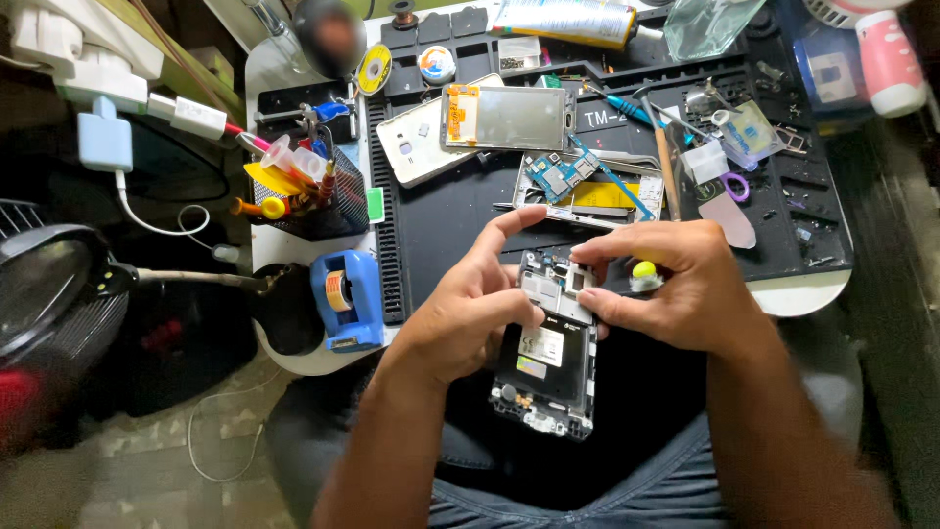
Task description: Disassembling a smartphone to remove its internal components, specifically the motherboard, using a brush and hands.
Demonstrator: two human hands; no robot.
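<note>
While white-labelled, opened phone [548, 367] rests between both hands.

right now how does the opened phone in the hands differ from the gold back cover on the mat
The opened phone is held above the lap by the left hand and right hand; the gold back cover lies flat on the black work mat. The opened phone shows its dark inner frame and battery; the gold back cover shows a smooth outer shell with a camera cutout. Both are phone parts of similar outline.

White round table [813, 294]; black work mat [441, 220]; mottled floor [147, 470].
</note>
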